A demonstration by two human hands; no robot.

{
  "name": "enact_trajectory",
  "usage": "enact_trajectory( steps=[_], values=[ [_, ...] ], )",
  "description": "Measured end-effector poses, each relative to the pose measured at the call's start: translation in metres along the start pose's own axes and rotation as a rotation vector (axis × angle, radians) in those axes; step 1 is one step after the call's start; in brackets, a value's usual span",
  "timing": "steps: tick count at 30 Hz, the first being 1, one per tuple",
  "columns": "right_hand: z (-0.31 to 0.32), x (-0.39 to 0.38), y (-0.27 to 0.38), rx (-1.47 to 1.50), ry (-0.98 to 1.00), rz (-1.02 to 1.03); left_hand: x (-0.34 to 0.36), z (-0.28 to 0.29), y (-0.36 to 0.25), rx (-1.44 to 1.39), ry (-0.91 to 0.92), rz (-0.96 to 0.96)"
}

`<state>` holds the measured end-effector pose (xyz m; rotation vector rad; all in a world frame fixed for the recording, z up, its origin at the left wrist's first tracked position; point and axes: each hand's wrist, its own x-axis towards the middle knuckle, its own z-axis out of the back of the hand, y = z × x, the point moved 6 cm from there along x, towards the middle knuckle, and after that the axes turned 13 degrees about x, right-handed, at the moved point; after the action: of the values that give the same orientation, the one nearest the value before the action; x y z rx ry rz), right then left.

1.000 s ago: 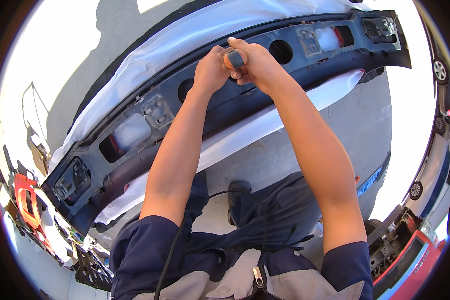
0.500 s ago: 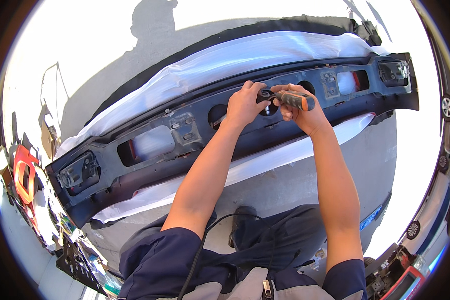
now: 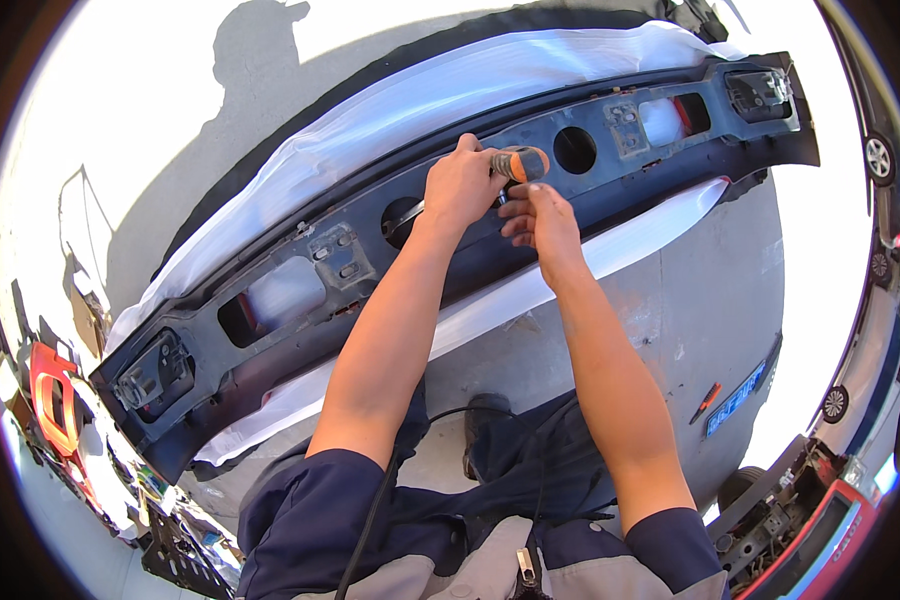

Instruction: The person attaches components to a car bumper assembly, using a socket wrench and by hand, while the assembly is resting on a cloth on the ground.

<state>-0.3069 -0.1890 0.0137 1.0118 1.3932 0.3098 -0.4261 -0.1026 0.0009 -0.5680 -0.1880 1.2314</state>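
A dark, long vehicle bumper (image 3: 530,140) lies slantwise before me with its hollow back side up. My left hand (image 3: 460,185) is closed over its middle, fingertips partly hidden. The grey-and-orange handle of a screwdriver (image 3: 520,163) sticks out to the right from this hand; its shaft is out of sight. Just below the handle is my right hand (image 3: 542,222), fingers loosely apart and off the handle. A small dark and shiny piece (image 3: 501,199) shows between the two hands; whether the right fingertips touch it I cannot tell.
White foam sheeting (image 3: 390,110) lies under the bumper. Orange-handled pliers (image 3: 707,402) and a blue plate (image 3: 738,402) lie on the ground at right. A red vehicle part (image 3: 55,395) stands at left, a red vehicle front (image 3: 820,550) at lower right. A black cable (image 3: 378,500) hangs over my front.
My right hand has let go of the screwdriver handle and dropped below it. The handle now sits against my left hand. The view has shifted, uncovering the pliers at right.
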Motion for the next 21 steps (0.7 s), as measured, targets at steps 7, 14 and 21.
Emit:
enact_trajectory(
  steps=[7, 14, 21],
  values=[
    [-0.083, -0.024, -0.086, 0.259, 0.233, 0.329, 0.014, -0.004, -0.012, 0.132, 0.172, 0.172],
    [-0.090, 0.030, -0.101, 0.352, 0.145, 0.356, 0.027, -0.007, -0.027, 0.116, 0.251, 0.108],
    [-0.071, 0.005, -0.083, 0.454, -0.029, 0.218, 0.059, -0.002, -0.004, 0.136, 0.459, -0.185]
  ],
)
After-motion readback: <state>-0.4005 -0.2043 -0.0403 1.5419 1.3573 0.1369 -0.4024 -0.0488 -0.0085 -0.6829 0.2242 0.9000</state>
